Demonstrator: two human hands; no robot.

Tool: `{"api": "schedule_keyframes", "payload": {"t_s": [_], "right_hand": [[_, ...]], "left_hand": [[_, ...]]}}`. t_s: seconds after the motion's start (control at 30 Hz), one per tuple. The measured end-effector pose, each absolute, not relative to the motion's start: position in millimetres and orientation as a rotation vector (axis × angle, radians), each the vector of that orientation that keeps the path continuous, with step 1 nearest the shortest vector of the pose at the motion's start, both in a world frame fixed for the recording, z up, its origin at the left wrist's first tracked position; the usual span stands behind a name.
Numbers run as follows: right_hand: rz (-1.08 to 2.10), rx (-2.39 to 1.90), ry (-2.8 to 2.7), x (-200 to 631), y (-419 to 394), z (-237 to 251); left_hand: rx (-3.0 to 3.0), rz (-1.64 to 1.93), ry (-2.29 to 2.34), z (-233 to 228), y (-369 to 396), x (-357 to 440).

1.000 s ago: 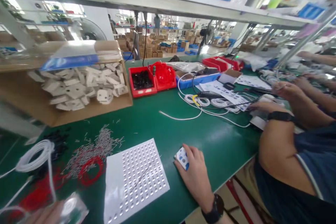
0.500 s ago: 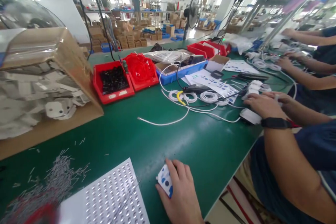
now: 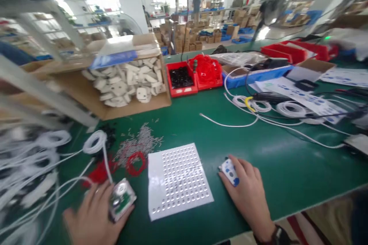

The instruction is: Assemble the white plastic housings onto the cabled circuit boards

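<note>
My right hand [image 3: 248,195] rests on the green table [image 3: 281,172], fingers closed around a small white piece with blue dots [image 3: 230,171]. My left hand [image 3: 93,218] holds a small clear-cased part with a green circuit board [image 3: 120,199] at the near left; a white cable [image 3: 96,143] runs from it. Between my hands lies a white perforated plate [image 3: 178,180] with rows of round holes.
A pile of small metal pins [image 3: 138,145] and red wire loops [image 3: 136,162] lie behind the plate. A cardboard box of white plastic shells [image 3: 126,80] stands at the back left. Red bins [image 3: 182,80], a blue tray [image 3: 253,76], and white cable coils [image 3: 290,109] fill the back right.
The camera has swung back to the left. My left hand with the clear-cased part has come into view; the neighbouring person's arms have gone out of view. My right hand stays on the dotted piece.
</note>
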State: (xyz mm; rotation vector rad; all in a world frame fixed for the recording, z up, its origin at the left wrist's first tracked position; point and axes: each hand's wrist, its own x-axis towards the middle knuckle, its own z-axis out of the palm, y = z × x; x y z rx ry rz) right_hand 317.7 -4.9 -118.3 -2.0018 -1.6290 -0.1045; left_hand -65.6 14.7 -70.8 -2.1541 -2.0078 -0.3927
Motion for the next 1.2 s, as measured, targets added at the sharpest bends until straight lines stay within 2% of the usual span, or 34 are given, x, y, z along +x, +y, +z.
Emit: {"api": "schedule_keyframes", "payload": {"t_s": [0.1, 0.17, 0.3, 0.37, 0.43, 0.5, 0.6, 0.67, 0.87, 1.2], "right_hand": [[-0.100, -1.972, -1.560, 312.4, -6.6, -115.5], [0.004, -1.972, -1.444, 304.4, -12.7, -105.9], [0.425, -1.851, -1.198, 273.5, -29.2, -76.3], [0.688, -1.647, -1.025, 250.4, -33.7, -60.7], [0.978, -1.349, -0.806, 224.1, -34.5, -45.9], [1.286, -1.040, -0.592, 197.6, -32.7, -33.0], [1.668, -0.731, -0.358, 163.7, -26.7, -21.5], [1.801, -0.662, -0.249, 146.6, -21.5, -21.2], [1.852, -0.699, -0.221, 111.5, -6.7, -39.3], [1.861, -0.712, -0.476, 99.6, 5.1, -44.4]], "left_hand": [[-2.219, -0.466, -2.024, -59.5, 11.9, -74.1], [-2.269, -0.674, -2.191, -44.0, 17.4, -78.6], [-2.245, -1.459, -2.445, -2.1, 36.7, -94.5], [-2.144, -1.866, -2.241, 16.6, 45.9, -103.7], [-2.062, -2.050, -2.021, 30.3, 48.4, -108.1], [-2.133, -1.956, -1.979, 37.0, 40.5, -103.8], [-2.350, -1.491, -1.970, 29.4, 12.8, -83.8], [-2.433, -1.248, -1.862, 13.5, -8.3, -68.6], [-2.465, -1.104, -1.910, -29.3, -38.0, -47.2], [-2.504, -0.881, -1.685, -14.7, -18.0, -44.8]]}}
